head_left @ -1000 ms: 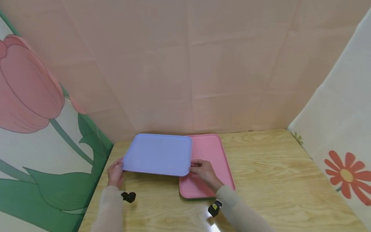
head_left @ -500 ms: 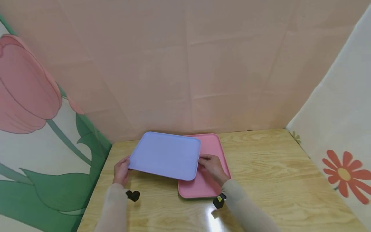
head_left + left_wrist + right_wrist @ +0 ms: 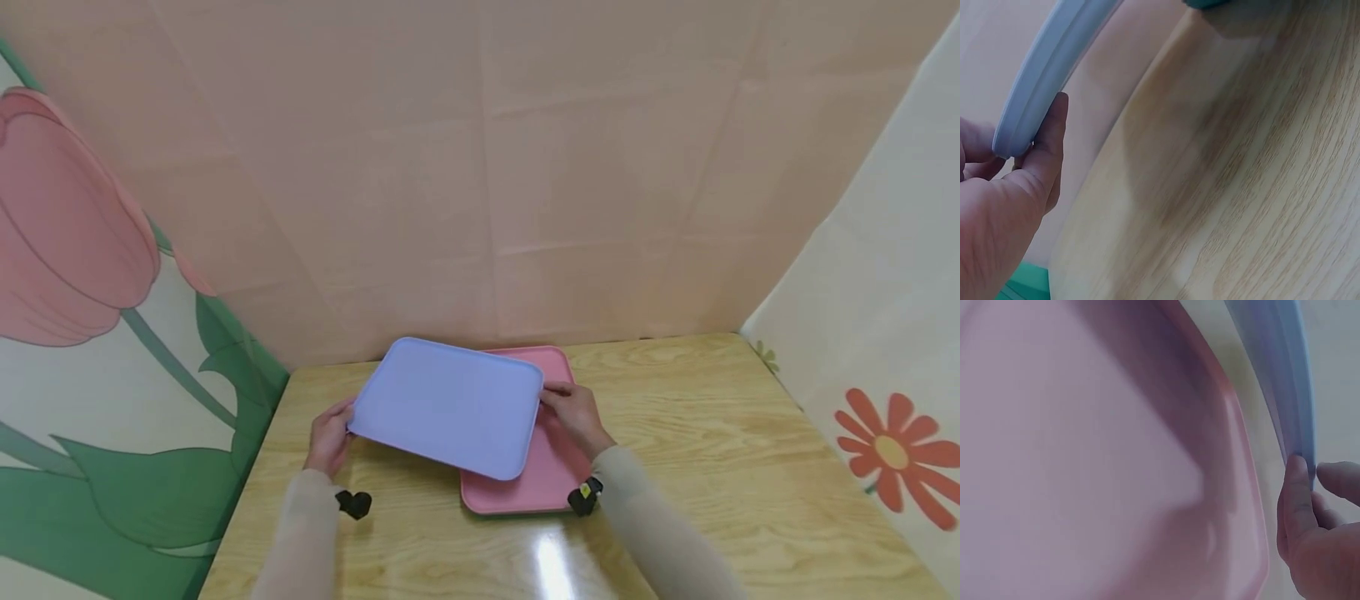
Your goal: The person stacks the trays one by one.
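A blue-violet rectangular tray (image 3: pixel 450 408) is held up by both hands, turned at an angle, its near right corner lowest in the head view. My left hand (image 3: pixel 330 435) pinches its left edge; in the left wrist view the fingers (image 3: pixel 1052 134) lie against the underside of the tray rim (image 3: pixel 1035 87). At the opposite edge my right hand (image 3: pixel 577 412) pinches the tray between thumb and fingers (image 3: pixel 1297 494). Beneath lies a pink tray (image 3: pixel 551 467) on the table, partly covered by the blue-violet one, whose shadow falls on it in the right wrist view.
The wood-grain table (image 3: pixel 712 450) runs back to a pinkish cloth wall (image 3: pixel 480 183). A tulip-printed panel (image 3: pixel 82 250) borders the left side, and a white flower-printed cloth (image 3: pixel 892 333) the right. A piece of something green (image 3: pixel 1207 2) shows in the left wrist view.
Both hands have carried the blue-violet tray to the right, further over the pink tray. It has also turned clockwise, its near right corner coming closer. The pink tray stays in place.
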A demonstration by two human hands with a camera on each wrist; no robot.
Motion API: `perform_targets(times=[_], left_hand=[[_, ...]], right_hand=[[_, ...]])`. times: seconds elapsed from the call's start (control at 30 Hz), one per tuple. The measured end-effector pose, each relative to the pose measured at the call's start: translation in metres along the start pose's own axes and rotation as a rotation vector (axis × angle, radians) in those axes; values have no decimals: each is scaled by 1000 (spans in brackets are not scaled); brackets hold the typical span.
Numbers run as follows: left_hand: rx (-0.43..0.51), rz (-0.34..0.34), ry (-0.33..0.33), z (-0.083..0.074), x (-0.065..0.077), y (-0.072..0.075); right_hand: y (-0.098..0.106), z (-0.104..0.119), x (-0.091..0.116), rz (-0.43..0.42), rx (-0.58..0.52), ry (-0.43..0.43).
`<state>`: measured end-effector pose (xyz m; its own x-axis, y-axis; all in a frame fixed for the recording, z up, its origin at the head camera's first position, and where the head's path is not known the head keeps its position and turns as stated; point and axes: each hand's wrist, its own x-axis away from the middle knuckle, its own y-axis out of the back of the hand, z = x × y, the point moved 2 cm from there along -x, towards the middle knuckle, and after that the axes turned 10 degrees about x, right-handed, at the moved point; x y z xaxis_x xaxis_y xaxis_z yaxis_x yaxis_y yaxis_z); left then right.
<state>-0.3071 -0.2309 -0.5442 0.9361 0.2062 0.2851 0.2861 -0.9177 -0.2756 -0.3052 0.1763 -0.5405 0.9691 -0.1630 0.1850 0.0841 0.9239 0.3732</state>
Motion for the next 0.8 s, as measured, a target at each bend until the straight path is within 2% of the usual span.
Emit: perform_targets(times=[0.23,0.47,0.63,0.8], left_hand=[[-35,10,12,0,0,-12],[-15,34,-25,1,2,-23],[10,14,-74,1,1,-32],[50,-9,-93,2,-2,-42]], right_hand=[[12,-7,-10,11,-108,-42],[27,-12,-11,22,-92,-111],[38,-15,-10,30,-98,-90],[48,-22,-6,33,-119,-75]])
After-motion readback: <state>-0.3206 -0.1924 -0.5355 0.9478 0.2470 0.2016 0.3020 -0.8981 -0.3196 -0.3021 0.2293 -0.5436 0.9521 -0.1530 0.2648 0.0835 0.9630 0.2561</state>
